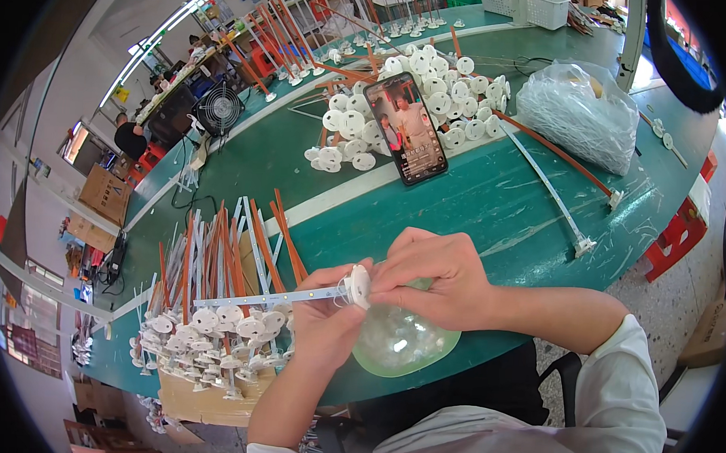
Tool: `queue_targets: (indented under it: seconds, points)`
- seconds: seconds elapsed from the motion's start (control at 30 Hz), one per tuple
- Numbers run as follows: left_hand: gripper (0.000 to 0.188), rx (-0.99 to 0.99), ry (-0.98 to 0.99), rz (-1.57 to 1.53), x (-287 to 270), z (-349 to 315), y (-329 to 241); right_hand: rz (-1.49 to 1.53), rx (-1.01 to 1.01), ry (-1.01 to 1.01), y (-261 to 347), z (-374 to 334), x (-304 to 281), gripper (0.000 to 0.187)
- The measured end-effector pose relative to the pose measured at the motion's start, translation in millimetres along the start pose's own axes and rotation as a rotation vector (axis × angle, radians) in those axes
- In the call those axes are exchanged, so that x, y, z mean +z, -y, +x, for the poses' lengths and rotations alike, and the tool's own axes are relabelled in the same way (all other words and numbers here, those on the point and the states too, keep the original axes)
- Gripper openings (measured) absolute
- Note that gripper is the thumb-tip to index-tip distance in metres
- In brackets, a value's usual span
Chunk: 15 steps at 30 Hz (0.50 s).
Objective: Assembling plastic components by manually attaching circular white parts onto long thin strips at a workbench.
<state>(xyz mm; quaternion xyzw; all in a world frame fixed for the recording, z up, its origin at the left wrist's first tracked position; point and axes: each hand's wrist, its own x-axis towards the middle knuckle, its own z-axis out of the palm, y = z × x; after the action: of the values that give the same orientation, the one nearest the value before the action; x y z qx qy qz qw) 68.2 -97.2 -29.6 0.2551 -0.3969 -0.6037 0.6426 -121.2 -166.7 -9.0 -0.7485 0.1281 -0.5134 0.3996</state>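
My left hand (325,326) is closed around a white round base (358,288), which is fixed to the end of a narrow white LED strip (254,299). The strip points left, with a thin wire looped near the base. Against the base's right side, my right hand (441,282) has its thumb and fingertips pinched together. Whatever lies between those fingertips is too small or hidden to make out. Below both hands sits a translucent green bowl (447,347) of small clear or whitish pieces, partly covered by the right hand.
Many strips with white bases (205,321) are heaped on cardboard at the left. A phone (408,127) playing a video leans on another pile of white discs (351,122). Two loose strips (547,186) and a clear plastic bag (578,114) lie at the right.
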Motion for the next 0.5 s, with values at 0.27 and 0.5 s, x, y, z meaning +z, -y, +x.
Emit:
queue_targets:
  seconds: [0.27,0.5]
  points:
    - [0.049,-0.025,0.035,0.008,-9,3,-10,-0.170,-0.298,0.030,2,7,-2,0.018]
    - [0.052,-0.033,0.115,0.004,-6,6,-9,-0.296,-0.370,0.002,5,4,-2,0.018]
